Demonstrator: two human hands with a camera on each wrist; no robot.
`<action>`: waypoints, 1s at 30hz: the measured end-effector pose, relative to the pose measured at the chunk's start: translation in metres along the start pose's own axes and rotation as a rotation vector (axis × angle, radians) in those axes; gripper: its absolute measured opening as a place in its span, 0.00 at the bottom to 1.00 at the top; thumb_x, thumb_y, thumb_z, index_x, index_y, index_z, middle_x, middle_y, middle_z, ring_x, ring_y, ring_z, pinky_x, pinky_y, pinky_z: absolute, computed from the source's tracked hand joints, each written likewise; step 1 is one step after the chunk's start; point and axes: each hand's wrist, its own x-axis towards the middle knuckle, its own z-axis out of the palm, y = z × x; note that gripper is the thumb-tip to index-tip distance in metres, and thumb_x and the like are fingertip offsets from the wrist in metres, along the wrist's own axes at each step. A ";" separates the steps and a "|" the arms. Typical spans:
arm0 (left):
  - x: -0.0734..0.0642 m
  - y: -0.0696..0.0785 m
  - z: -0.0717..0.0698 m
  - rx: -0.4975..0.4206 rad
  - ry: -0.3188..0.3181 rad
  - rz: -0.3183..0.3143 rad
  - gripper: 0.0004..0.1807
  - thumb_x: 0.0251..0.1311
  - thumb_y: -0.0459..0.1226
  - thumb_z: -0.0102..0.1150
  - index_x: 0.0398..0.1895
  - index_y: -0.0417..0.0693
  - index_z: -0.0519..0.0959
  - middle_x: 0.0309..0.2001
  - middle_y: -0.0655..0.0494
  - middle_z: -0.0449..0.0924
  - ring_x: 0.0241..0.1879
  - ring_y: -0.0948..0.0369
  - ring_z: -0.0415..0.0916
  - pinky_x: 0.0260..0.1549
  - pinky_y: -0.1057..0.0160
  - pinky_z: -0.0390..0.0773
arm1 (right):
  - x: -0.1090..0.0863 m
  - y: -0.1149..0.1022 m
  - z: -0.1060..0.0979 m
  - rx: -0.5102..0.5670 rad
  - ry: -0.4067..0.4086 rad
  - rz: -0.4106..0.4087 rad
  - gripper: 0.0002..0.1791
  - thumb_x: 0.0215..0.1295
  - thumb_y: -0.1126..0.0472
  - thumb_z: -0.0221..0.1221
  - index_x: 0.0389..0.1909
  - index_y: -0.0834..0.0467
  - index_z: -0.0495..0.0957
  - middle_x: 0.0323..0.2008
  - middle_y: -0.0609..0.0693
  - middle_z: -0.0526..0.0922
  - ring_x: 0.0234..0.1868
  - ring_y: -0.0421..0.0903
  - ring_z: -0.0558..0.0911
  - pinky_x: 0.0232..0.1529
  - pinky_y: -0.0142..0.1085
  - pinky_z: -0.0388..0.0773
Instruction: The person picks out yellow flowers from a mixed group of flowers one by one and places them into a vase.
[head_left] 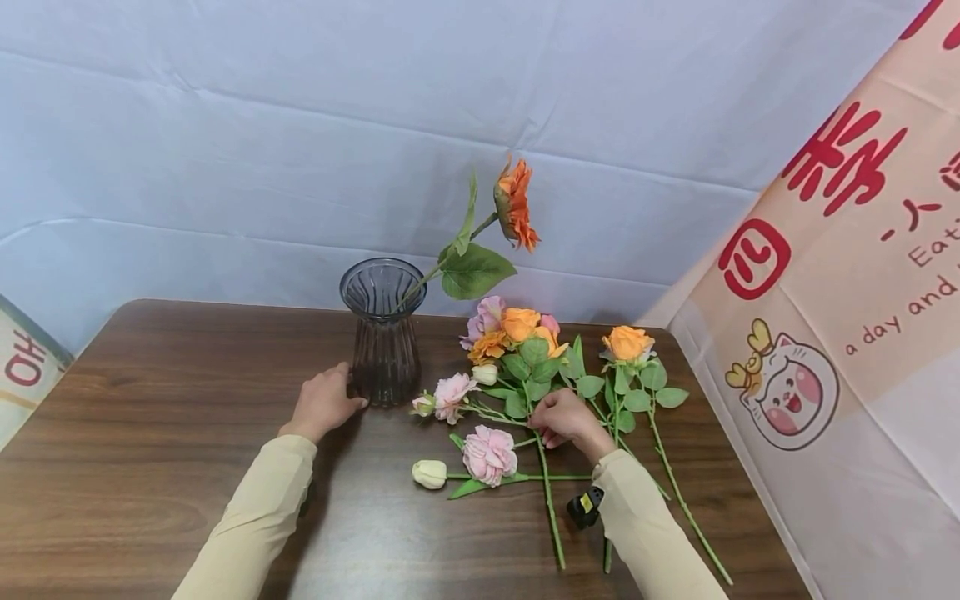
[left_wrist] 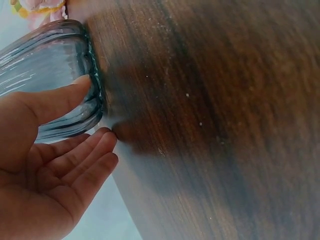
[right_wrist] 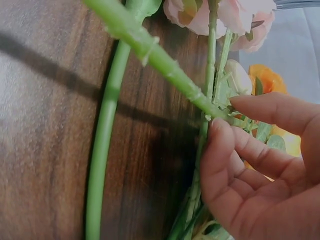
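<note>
A dark, ribbed glass vase (head_left: pixel 386 358) stands near the table's back edge. One orange flower (head_left: pixel 516 204) leans out of it to the right. My left hand (head_left: pixel 322 404) is at the left of the vase's base; in the left wrist view its thumb lies across the glass (left_wrist: pixel 60 65) and its fingers are loosely extended beside it. Over the bunch of flowers, my right hand (head_left: pixel 566 421) pinches a green stem (right_wrist: pixel 165 70) between thumb and fingertips. That stem runs up among leaves toward the orange roses (head_left: pixel 521 323), where its join is hidden.
Pink peonies (head_left: pixel 490 455), a white tulip (head_left: pixel 430 474) and a purple flower (head_left: pixel 487 317) lie on the wooden table (head_left: pixel 187 433). An orange rose (head_left: pixel 628 342) lies farther right. A small black object (head_left: pixel 584 507) is beside the right sleeve. White cloth (head_left: pixel 262 167) hangs behind.
</note>
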 end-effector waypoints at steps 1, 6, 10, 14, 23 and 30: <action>0.000 0.000 0.000 0.000 0.000 0.000 0.29 0.50 0.39 0.65 0.50 0.26 0.68 0.46 0.33 0.75 0.44 0.39 0.73 0.44 0.43 0.70 | 0.000 0.000 0.000 0.005 -0.006 -0.004 0.03 0.52 0.73 0.57 0.23 0.69 0.78 0.18 0.56 0.77 0.11 0.41 0.71 0.15 0.33 0.75; 0.000 0.000 0.000 -0.003 -0.004 -0.007 0.29 0.50 0.39 0.65 0.50 0.27 0.68 0.46 0.33 0.75 0.44 0.39 0.73 0.44 0.42 0.70 | -0.001 0.001 -0.003 0.032 -0.030 -0.012 0.02 0.52 0.74 0.57 0.25 0.70 0.78 0.24 0.59 0.80 0.13 0.42 0.73 0.17 0.35 0.76; 0.000 -0.001 0.001 -0.005 -0.011 -0.009 0.29 0.51 0.39 0.65 0.50 0.27 0.68 0.46 0.34 0.75 0.44 0.39 0.72 0.44 0.43 0.70 | -0.001 0.001 -0.004 0.047 -0.040 -0.003 0.03 0.52 0.75 0.56 0.25 0.70 0.78 0.26 0.60 0.81 0.14 0.42 0.74 0.18 0.35 0.77; 0.000 0.000 0.001 -0.004 -0.012 -0.010 0.30 0.51 0.39 0.64 0.52 0.26 0.67 0.47 0.33 0.75 0.45 0.39 0.72 0.44 0.43 0.70 | -0.001 0.001 -0.007 0.061 -0.059 0.005 0.04 0.53 0.75 0.55 0.26 0.71 0.78 0.24 0.59 0.81 0.13 0.42 0.74 0.18 0.35 0.77; 0.000 -0.001 0.000 -0.009 -0.003 -0.007 0.30 0.50 0.39 0.65 0.51 0.27 0.68 0.47 0.33 0.75 0.45 0.38 0.72 0.45 0.42 0.69 | -0.004 -0.002 -0.012 0.061 -0.090 -0.002 0.04 0.52 0.75 0.57 0.29 0.73 0.78 0.18 0.56 0.78 0.13 0.42 0.74 0.19 0.35 0.78; -0.001 0.000 0.000 -0.011 -0.001 -0.005 0.30 0.51 0.39 0.65 0.51 0.26 0.67 0.46 0.33 0.75 0.45 0.38 0.72 0.45 0.42 0.69 | -0.006 -0.004 -0.016 0.070 -0.097 -0.012 0.04 0.52 0.75 0.56 0.29 0.74 0.78 0.25 0.61 0.81 0.15 0.43 0.76 0.22 0.37 0.79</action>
